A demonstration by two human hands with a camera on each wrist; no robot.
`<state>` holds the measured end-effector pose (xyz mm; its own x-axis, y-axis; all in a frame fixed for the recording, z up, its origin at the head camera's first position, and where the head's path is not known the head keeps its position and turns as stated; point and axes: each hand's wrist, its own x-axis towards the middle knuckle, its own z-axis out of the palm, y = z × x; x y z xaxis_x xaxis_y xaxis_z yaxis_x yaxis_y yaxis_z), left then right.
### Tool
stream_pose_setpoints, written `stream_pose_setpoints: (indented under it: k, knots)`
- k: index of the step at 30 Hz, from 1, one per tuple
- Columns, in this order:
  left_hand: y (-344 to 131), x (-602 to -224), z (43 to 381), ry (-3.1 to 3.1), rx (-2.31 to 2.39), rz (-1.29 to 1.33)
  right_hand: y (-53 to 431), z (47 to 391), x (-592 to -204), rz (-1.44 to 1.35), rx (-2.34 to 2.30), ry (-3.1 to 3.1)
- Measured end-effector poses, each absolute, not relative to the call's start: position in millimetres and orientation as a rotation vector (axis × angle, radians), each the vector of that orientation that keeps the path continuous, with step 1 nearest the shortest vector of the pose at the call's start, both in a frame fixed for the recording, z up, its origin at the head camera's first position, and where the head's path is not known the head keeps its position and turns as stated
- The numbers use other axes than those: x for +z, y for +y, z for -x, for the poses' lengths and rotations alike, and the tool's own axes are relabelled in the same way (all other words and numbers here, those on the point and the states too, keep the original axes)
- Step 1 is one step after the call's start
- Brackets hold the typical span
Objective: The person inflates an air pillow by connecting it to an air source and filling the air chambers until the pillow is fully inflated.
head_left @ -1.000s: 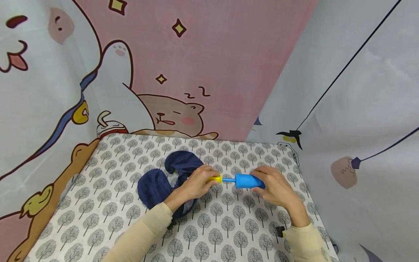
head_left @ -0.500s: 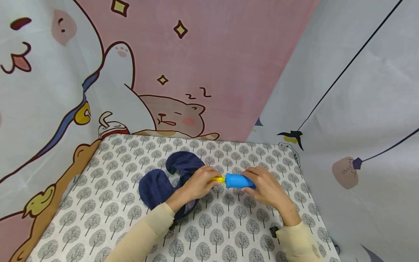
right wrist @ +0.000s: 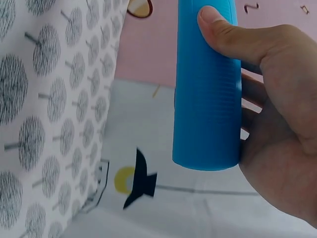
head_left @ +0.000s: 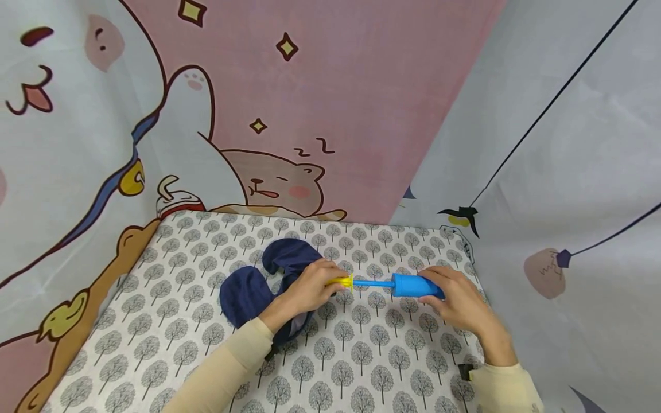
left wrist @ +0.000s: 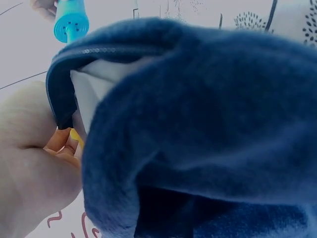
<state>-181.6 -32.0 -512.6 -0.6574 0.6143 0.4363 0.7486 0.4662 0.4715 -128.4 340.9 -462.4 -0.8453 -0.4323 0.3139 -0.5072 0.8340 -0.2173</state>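
A hand air pump (head_left: 415, 285) with a blue barrel lies level across the two hands. My right hand (head_left: 457, 298) grips the barrel, its thumb along the side in the right wrist view. A thin blue rod (head_left: 374, 283) shows between barrel and yellow end piece (head_left: 345, 281). That yellow end is pinched by my left hand (head_left: 312, 287) over a navy plush U-shaped pillow (head_left: 240, 292). In the left wrist view the pillow's zip (left wrist: 106, 50) gapes, showing a pale inner layer (left wrist: 91, 89); the cover hides part of the left fingers.
The table wears a white cloth (head_left: 320, 378) printed with grey trees. Cartoon-printed fabric walls (head_left: 361, 115) stand close behind it and at both sides. A small black piece (head_left: 466, 371) sits at the right sleeve's cuff.
The right hand first slid the barrel left, up to the yellow end, then drew it back right, baring more rod. The left hand and pillow have stayed nearly still.
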Motion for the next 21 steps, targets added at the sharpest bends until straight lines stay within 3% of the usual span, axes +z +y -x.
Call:
stream_pose_setpoints:
  k: [9, 21]
  knots:
    - [-34.2, -512.8, 182.8, -2.496, -0.944, 1.176, 367.2, 129.5, -456.2, -0.699, 0.391, -2.717]
    - [-27.7, -513.5, 179.1, -2.548, -0.997, 1.108, 331.8, 131.7, -458.4, -0.772, 0.367, -2.737]
